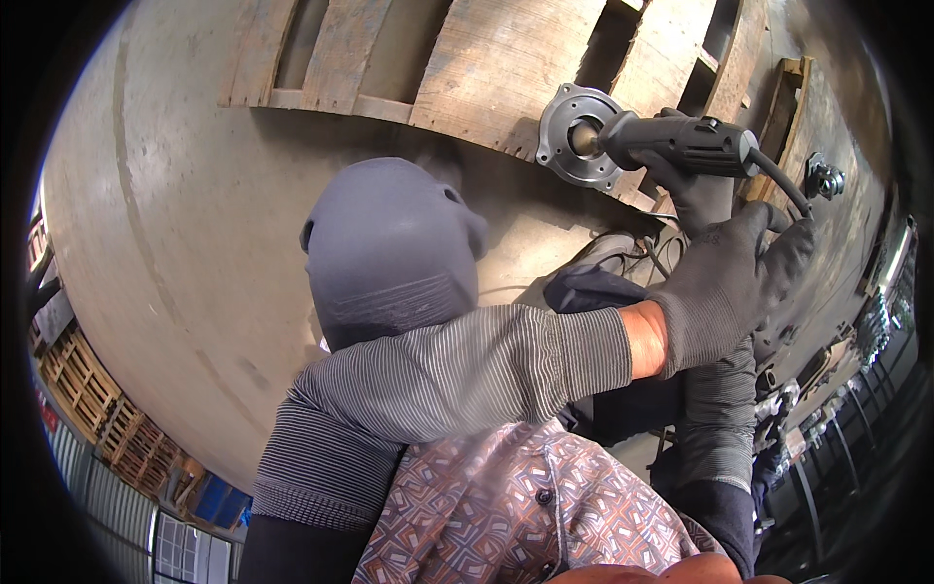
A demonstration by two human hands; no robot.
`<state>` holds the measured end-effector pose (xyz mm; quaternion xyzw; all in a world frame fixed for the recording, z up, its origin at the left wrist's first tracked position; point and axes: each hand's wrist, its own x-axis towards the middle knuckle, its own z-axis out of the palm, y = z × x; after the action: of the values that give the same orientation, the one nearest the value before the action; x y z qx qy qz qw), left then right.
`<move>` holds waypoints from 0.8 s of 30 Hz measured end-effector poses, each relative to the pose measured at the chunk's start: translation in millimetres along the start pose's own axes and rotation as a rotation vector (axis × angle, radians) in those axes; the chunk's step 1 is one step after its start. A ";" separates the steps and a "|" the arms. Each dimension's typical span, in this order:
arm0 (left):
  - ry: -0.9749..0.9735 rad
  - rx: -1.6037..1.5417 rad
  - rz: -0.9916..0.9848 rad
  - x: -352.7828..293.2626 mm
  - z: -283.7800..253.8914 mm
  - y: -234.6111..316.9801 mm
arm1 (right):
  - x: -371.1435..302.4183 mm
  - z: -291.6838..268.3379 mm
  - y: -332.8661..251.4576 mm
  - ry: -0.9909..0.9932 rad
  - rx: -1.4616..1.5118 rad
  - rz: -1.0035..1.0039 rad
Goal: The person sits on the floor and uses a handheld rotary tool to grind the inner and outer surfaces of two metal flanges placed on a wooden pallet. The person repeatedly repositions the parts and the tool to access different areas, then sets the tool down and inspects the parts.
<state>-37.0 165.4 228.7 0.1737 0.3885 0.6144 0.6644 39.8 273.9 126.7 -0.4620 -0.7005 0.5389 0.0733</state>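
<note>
My gloved right hand [693, 195] is wrapped under the body of a black die grinder [691, 144]. The grinder's tan tip [585, 138] sits at the centre hole of a round grey metal flange [559, 136] with bolt holes. That flange rests at the near edge of a wooden pallet [486, 68]. Crossing over from the left, my left arm ends in a gloved left hand [730, 277], its fingers closed on the grinder's black power cord [781, 182]. The palm side of each hand is hidden.
A rounded grey cloth-covered form [389, 243], of a kind I cannot make out, stands left of my arms. A dark metal part [825, 178] lies right of the grinder on the concrete floor [195, 224]. Stacked pallets [107, 409] stand far left; metal parts [778, 409] lie at right.
</note>
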 end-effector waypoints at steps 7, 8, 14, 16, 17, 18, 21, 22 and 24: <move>0.005 -0.018 -0.031 0.8 1.5 4.2 | -0.3 2.8 4.5 0.058 0.042 -0.081; -0.002 -0.052 -0.068 0.8 2.2 4.6 | -0.4 4.6 5.7 0.063 0.088 -0.058; 0.010 -0.094 -0.071 -3.4 1.1 6.3 | -1.5 12.0 8.3 0.093 -0.025 -0.016; -0.007 -0.124 -0.074 -2.8 1.1 5.7 | -1.4 12.3 7.9 0.087 -0.021 -0.064; 0.023 -0.107 0.018 -2.9 2.1 4.9 | -1.8 12.8 8.2 0.083 -0.023 -0.074; 0.011 -0.059 0.039 -2.2 2.7 3.7 | -1.3 12.2 8.5 0.098 -0.062 -0.132; 0.036 -0.214 0.053 -0.9 6.1 0.6 | 2.0 13.3 12.1 0.067 -0.089 0.026; 0.036 -0.247 0.040 -1.9 6.8 0.2 | 3.2 13.8 13.8 0.027 -0.040 0.042; 0.052 -0.278 0.055 -4.1 6.5 1.0 | 10.5 14.9 17.4 0.093 -0.236 -0.253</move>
<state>-32.7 163.3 234.7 0.0745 0.3117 0.6844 0.6549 34.8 271.2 102.2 -0.4002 -0.8072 0.4176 0.1180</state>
